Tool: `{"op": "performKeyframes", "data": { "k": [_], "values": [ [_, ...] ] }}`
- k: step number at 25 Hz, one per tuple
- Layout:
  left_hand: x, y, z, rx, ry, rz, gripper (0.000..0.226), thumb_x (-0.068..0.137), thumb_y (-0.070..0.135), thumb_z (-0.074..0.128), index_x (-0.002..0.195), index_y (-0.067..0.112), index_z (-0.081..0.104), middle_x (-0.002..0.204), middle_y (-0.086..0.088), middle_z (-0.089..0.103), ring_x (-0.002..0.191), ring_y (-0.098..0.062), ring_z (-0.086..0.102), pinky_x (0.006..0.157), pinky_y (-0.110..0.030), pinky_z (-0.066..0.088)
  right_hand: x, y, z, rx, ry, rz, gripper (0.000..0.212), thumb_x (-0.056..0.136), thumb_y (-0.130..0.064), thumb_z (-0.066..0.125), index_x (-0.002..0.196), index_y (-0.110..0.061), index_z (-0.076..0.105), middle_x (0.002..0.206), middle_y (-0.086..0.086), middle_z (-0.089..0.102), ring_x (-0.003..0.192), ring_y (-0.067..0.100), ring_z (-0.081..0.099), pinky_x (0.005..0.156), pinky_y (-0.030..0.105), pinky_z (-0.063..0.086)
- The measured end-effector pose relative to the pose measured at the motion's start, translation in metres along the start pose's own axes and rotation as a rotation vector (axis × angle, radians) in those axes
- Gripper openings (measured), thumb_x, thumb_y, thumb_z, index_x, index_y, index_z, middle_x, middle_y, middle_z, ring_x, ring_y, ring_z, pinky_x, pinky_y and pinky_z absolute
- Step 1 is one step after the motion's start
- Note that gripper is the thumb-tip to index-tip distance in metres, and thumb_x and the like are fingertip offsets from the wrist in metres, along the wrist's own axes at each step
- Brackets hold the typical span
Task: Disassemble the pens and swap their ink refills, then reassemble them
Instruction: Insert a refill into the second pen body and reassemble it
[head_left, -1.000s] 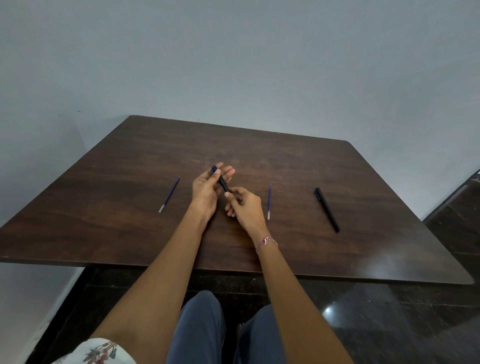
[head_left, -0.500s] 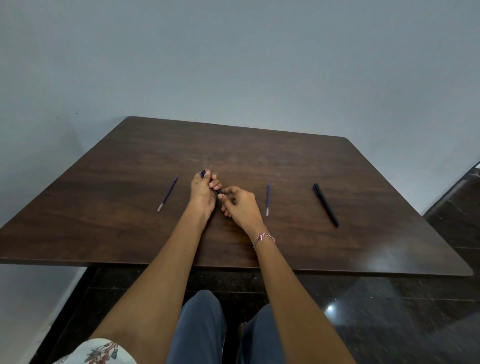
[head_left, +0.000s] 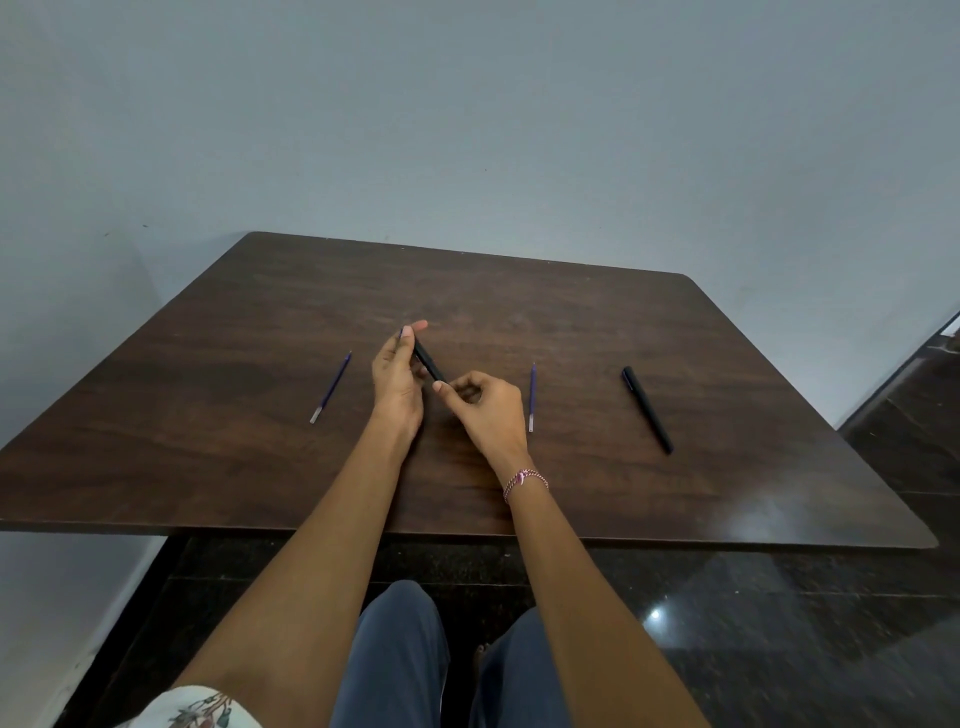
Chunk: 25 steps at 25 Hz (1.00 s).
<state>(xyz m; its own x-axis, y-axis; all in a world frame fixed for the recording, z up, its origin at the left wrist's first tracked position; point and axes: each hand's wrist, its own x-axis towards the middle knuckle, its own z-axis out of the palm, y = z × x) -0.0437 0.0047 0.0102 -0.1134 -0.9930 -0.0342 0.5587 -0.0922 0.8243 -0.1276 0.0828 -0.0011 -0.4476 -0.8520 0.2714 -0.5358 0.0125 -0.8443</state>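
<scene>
Black pen held in both hands, with the refill swap apparently under way.
The left hand (head_left: 397, 374) grips the black pen (head_left: 427, 361) above the table (head_left: 727, 493) and the right hand (head_left: 483, 410) pinches its near end. One refill (head_left: 331, 387) lies to the left, another refill (head_left: 532, 397) to the right, and the second pen (head_left: 647, 409) beyond it. Next probably comes a steady twist or a refill pickup, but fingers hide the joint.

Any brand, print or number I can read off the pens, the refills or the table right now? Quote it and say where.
No text can be read anywhere in this view.
held pen: plain black, no marking visible.
pen on the table: too small to show any print.
left refill and right refill: too thin to show any print.
table: no label or sign.
</scene>
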Motion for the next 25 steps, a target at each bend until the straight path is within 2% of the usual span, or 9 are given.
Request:
{"op": "performKeyframes", "data": {
  "k": [2, 5, 10, 17, 20, 22, 25],
  "values": [
    [0.0003, 0.0018, -0.0003, -0.052, 0.083, 0.014, 0.02, 0.098, 0.018, 0.048, 0.09, 0.017, 0.066, 0.072, 0.004, 0.045, 0.055, -0.004, 0.037, 0.047, -0.013, 0.036, 0.0001, 0.0007, 0.0001, -0.039, 0.01, -0.049, 0.018, 0.08, -0.034, 0.073, 0.078, -0.016, 0.071, 0.074, -0.003, 0.06, 0.063, 0.004, 0.054, 0.062, 0.012, 0.044],
    [0.0013, 0.002, -0.0004, -0.12, 0.159, 0.011, 0.018, 0.099, 0.016, 0.048, 0.09, 0.018, 0.063, 0.07, 0.004, 0.043, 0.056, -0.004, 0.037, 0.048, -0.013, 0.038, 0.0018, 0.0027, -0.0012, -0.041, 0.019, -0.058, 0.014, 0.079, -0.026, 0.076, 0.079, -0.014, 0.07, 0.071, -0.008, 0.049, 0.061, 0.002, 0.047, 0.06, 0.005, 0.038],
    [0.0007, 0.0008, 0.0014, -0.114, 0.201, 0.038, 0.018, 0.099, 0.015, 0.046, 0.089, 0.02, 0.061, 0.072, 0.005, 0.046, 0.057, -0.004, 0.038, 0.051, -0.014, 0.039, 0.0027, 0.004, -0.0006, -0.083, 0.014, -0.047, 0.015, 0.079, -0.025, 0.076, 0.084, -0.014, 0.069, 0.073, -0.009, 0.046, 0.062, 0.002, 0.046, 0.062, 0.009, 0.037],
    [0.0021, 0.0012, 0.0013, -0.144, 0.236, 0.033, 0.02, 0.1, 0.017, 0.044, 0.089, 0.02, 0.06, 0.071, 0.004, 0.044, 0.058, -0.005, 0.037, 0.056, -0.019, 0.036, 0.0008, 0.0036, -0.0008, -0.084, -0.003, -0.031, 0.015, 0.075, -0.025, 0.08, 0.078, -0.019, 0.066, 0.073, -0.008, 0.053, 0.062, 0.003, 0.05, 0.066, 0.018, 0.046],
    [0.0039, 0.0019, 0.0002, -0.253, 0.251, 0.023, 0.019, 0.101, 0.016, 0.043, 0.089, 0.018, 0.057, 0.073, 0.001, 0.047, 0.06, -0.006, 0.042, 0.054, -0.018, 0.039, 0.0014, 0.0044, -0.0014, -0.049, 0.01, 0.004, 0.017, 0.073, -0.02, 0.08, 0.076, -0.02, 0.063, 0.07, -0.006, 0.056, 0.062, 0.003, 0.051, 0.066, 0.022, 0.049],
    [0.0053, 0.0011, -0.0005, -0.267, 0.257, 0.018, 0.017, 0.1, 0.016, 0.044, 0.089, 0.018, 0.057, 0.076, 0.001, 0.05, 0.062, -0.006, 0.045, 0.055, -0.018, 0.04, 0.0014, 0.0049, -0.0015, -0.033, 0.015, 0.017, 0.018, 0.073, -0.02, 0.079, 0.075, -0.021, 0.062, 0.066, -0.009, 0.055, 0.06, 0.002, 0.052, 0.063, 0.018, 0.048],
    [0.0059, -0.0018, 0.0008, -0.163, 0.239, 0.081, 0.014, 0.097, 0.011, 0.05, 0.087, 0.02, 0.055, 0.08, 0.003, 0.053, 0.064, -0.005, 0.048, 0.056, -0.017, 0.041, 0.0022, 0.0058, -0.0015, 0.031, 0.076, 0.022, 0.018, 0.077, -0.023, 0.078, 0.077, -0.02, 0.061, 0.064, -0.012, 0.055, 0.058, 0.0, 0.052, 0.06, 0.01, 0.045]
  ]
}}
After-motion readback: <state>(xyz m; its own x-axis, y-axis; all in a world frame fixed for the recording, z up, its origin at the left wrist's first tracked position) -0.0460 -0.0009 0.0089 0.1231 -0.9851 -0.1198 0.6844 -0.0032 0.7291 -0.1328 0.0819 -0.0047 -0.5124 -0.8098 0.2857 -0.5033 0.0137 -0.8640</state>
